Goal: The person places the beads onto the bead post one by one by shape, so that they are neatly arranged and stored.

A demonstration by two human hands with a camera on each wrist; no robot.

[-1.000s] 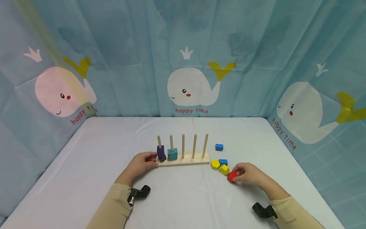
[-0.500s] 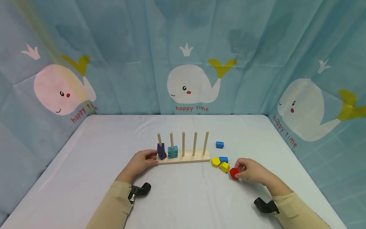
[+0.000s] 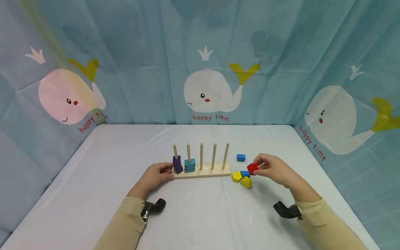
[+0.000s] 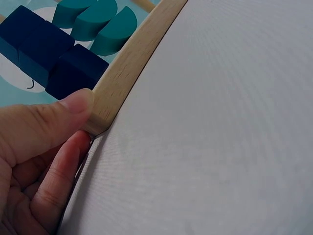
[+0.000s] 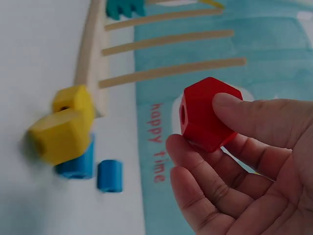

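My right hand [image 3: 276, 170] pinches a red faceted wooden bead [image 5: 208, 115] between thumb and fingers, raised above the table. A hole shows in the bead's side in the right wrist view. My left hand [image 3: 153, 177] grips the left end of a wooden peg board [image 3: 203, 172], thumb at the corner in the left wrist view. Several upright pegs stand on the board. Dark purple blocks [image 3: 177, 164] sit on its leftmost peg, and teal scalloped blocks [image 3: 189, 165] on the peg beside it. The other pegs are bare.
Right of the board lie two yellow faceted beads, one [image 3: 236, 176] behind the other [image 3: 246, 182], and a blue cylinder [image 3: 245, 174] touching them. Another blue cylinder [image 3: 241, 157] lies farther back. A whale-printed curtain [image 3: 140, 97] hangs behind the white table [image 3: 200, 215].
My right hand has lifted the red bead off the table and carried it away from me, toward the blue cylinders. The front yellow bead has turned slightly. My left hand stays on the board.
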